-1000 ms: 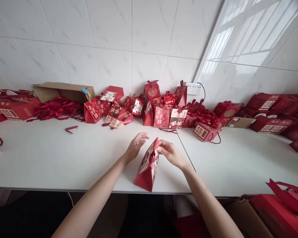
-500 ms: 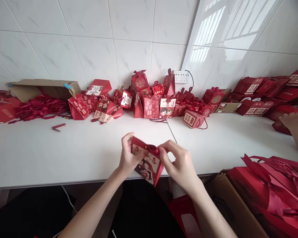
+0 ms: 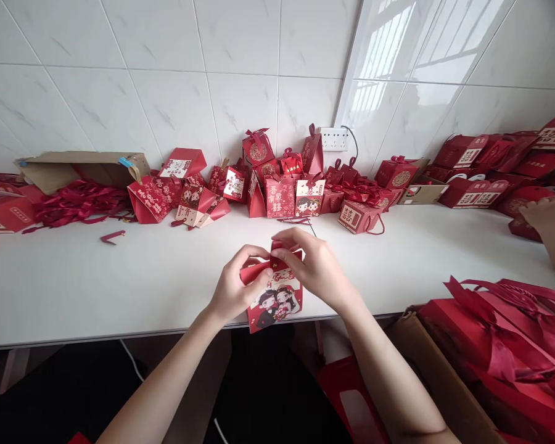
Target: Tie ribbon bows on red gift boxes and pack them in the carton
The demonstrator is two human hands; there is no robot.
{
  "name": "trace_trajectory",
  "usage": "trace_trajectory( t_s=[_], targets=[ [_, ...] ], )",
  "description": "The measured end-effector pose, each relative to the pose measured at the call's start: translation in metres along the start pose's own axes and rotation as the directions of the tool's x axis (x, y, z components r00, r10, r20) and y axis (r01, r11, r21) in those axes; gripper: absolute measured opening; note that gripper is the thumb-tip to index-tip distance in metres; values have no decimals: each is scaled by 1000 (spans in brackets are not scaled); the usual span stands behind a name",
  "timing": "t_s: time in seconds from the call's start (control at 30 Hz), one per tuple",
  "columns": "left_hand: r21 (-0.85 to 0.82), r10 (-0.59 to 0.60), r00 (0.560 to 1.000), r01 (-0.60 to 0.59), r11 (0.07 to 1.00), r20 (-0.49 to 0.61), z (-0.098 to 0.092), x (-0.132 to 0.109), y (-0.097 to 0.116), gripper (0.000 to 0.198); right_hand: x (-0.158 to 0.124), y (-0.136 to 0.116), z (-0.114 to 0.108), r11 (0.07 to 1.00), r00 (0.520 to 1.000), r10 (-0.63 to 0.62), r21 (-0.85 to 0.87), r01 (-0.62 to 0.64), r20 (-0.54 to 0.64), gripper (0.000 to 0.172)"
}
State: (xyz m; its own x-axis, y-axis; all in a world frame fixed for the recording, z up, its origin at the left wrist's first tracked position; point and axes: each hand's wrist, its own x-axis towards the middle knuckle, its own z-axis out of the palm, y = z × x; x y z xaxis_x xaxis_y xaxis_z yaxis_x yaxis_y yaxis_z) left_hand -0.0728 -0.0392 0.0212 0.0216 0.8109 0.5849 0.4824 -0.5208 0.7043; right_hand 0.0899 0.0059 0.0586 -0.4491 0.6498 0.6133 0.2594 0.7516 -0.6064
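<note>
A red gift box (image 3: pixel 277 303) with a cartoon couple printed on its front is held at the table's front edge. My left hand (image 3: pixel 241 285) grips its upper left side, thumb on the front and fingers behind. At the box's top, my right hand (image 3: pixel 308 262) pinches a red ribbon loop (image 3: pixel 276 246) between thumb and fingers. A small gold-coloured fastener shows just under the loop. The box's back is hidden.
Red gift boxes (image 3: pixel 281 197) stand along the tiled wall. A cardboard box (image 3: pixel 86 161) with red ribbons (image 3: pixel 81 200) lies left; a larger carton (image 3: pixel 437 370) of boxes stands right. Another person's hand (image 3: pixel 548 216) touches boxes far right. A loose ribbon (image 3: pixel 113 237) lies left.
The box has turned so its printed front faces me more squarely. My right hand has moved up and left, and the ribbon loop now stands upright instead of lying across the top.
</note>
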Motion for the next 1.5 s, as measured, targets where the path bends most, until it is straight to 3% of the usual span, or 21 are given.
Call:
trace_trajectory(
  t_s=[0.07, 0.17, 0.23, 0.3, 0.4, 0.5, 0.6, 0.7, 0.77, 0.87, 0.93, 1.03, 1.17, 1.3, 1.5],
  targets=[
    [-13, -32, 999, 32, 999, 17, 1, 2, 2, 12, 5, 3, 7, 999, 1000, 7, 50, -6, -12, 11],
    [64, -10, 996, 15, 998, -83, 10, -2, 4, 11, -2, 3, 16, 999, 990, -41, -2, 41, -132, 5],
    [110, 20, 987, -3, 994, -159, 19, -11, 6, 17, -16, -1, 19, 995, 968, -51, -93, 29, -247, 10],
    [139, 46, 985, -23, 990, -166, 28, -22, 13, 27, -34, -9, 20, 991, 970, -8, -130, -25, -245, 21],
    [162, 69, 997, -66, 985, -17, 36, -38, 27, 50, -55, -19, 14, 993, 994, 92, -65, -97, -63, 38],
    [183, 113, 984, -138, 973, 140, 32, -43, 38, 60, -61, -17, 3, 985, 983, 173, 9, -172, -59, 23],
    [297, 175, 980, -196, 935, 95, 18, -27, 41, 41, -54, -2, -9, 975, 967, 222, 35, -219, -127, 21],
    [394, 224, 974, -215, 894, 24, 5, 5, 40, 30, -45, 11, -13, 972, 971, 224, 90, -216, -89, 22],
    [346, 150, 979, -190, 919, 140, 1, 25, 40, 24, -41, 16, -10, 974, 981, 188, 134, -180, -45, 21],
    [252, -28, 953, -51, 966, 302, 4, 40, 39, 12, -41, 18, -1, 979, 990, 137, 160, -130, -34, 20],
    [211, -48, 969, -4, 978, 243, 9, 39, 36, 16, -44, 17, 7, 983, 991, 119, 150, -108, -67, 14],
    [220, 66, 996, -78, 972, 61, 16, 30, 30, 19, -49, 17, 16, 990, 987, 87, 119, -72, -132, 11],
    [284, 199, 978, -175, 943, -60, 21, 22, 24, 19, -50, 18, 21, 995, 982, 45, 97, -27, -183, 5],
    [305, 251, 961, -205, 930, -118, 23, 21, 19, 15, -50, 20, 21, 997, 978, 4, 73, 11, -207, 2],
    [324, 302, 946, -250, 912, -120, 24, 21, 19, 14, -52, 25, 21, 994, 974, -101, 13, 106, -201, 5]
  ],
)
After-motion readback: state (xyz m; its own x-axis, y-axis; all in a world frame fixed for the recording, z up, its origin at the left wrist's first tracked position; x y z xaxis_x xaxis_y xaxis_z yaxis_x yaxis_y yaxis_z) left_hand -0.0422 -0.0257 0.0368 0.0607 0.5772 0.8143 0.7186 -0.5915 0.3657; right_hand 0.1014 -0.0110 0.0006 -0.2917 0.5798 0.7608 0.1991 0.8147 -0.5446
